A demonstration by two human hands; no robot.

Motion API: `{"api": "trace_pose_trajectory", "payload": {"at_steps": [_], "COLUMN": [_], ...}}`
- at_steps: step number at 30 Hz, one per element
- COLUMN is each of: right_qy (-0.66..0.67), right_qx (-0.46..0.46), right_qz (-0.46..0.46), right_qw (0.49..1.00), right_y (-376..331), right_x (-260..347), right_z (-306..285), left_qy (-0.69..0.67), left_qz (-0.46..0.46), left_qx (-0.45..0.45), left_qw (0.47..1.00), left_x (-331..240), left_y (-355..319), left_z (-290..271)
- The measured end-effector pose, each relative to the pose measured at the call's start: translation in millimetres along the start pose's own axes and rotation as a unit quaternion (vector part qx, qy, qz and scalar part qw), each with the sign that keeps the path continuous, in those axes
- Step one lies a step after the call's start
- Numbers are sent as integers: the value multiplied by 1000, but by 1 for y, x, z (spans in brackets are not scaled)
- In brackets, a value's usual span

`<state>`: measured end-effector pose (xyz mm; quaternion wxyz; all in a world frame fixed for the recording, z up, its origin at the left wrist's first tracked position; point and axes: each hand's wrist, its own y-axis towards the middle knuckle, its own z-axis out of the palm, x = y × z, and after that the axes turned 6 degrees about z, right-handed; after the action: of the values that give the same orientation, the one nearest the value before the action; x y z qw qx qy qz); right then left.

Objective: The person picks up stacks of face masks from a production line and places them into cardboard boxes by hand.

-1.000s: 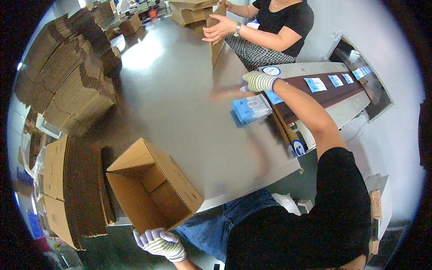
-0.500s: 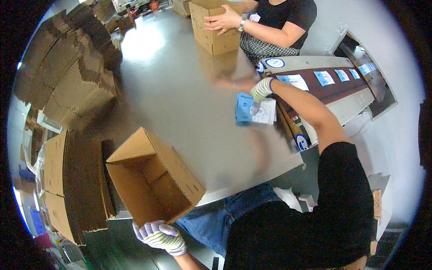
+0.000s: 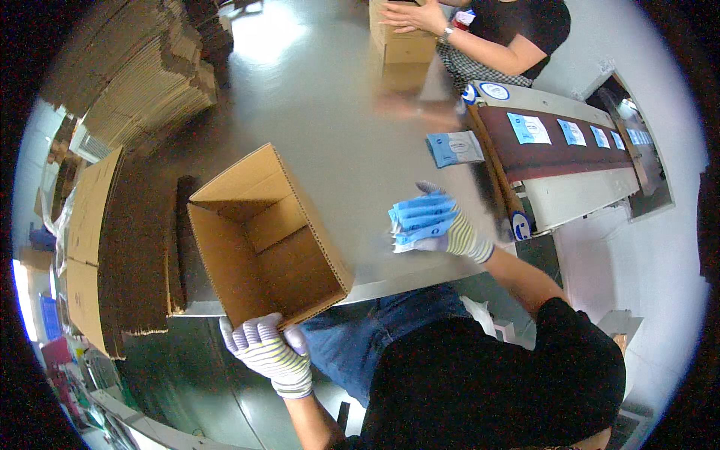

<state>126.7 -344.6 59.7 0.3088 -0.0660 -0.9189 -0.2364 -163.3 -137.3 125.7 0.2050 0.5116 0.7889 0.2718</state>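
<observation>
The right hand (image 3: 442,229) had come back from the far packets (image 3: 455,148) (one stack stayed behind) and gripped blue packets (image 3: 421,217) beside the open box (image 3: 262,232). The left hand (image 3: 264,346) clasped the box's near edge, so loading looked imminent.

**Brown Card, Blue Packets, Striped Gloves**

The open carton (image 3: 262,240) was plain tan brown inside and out, as were the flat cardboard stacks (image 3: 112,247) on the left and far left. The left hand (image 3: 264,346) wore a white glove with grey stripes; the right hand (image 3: 450,232) wore the same pattern. The packets (image 3: 421,217) it held were light blue with white edges, matching the blue packet (image 3: 455,148) lying farther away. The table (image 3: 315,112) was glossy grey. The belt (image 3: 555,150) on the right was dark maroon, framed in white, carrying more pale blue packets (image 3: 529,127). The co-worker's far carton (image 3: 397,37) was tan; their top was black.
</observation>
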Motion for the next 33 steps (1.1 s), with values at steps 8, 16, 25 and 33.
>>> {"api": "trace_pose_trajectory", "payload": {"at_steps": [8,16,25,33], "right_qy": [244,-92,-320,-23], "right_qx": [-71,20,228,106], "right_qz": [179,-119,-193,-167], "right_qw": [950,988,899,980], "right_y": [33,122,100,82], "right_x": [19,133,146,141], "right_z": [23,-18,56,-12], "left_qy": [18,85,104,85], "left_qz": [51,59,57,74], "left_qx": [104,114,150,121], "left_qw": [993,988,982,986], "left_x": [-11,-58,-86,-76], "left_y": [-8,-22,-35,-32], "left_z": [-27,-14,-16,-9]}}
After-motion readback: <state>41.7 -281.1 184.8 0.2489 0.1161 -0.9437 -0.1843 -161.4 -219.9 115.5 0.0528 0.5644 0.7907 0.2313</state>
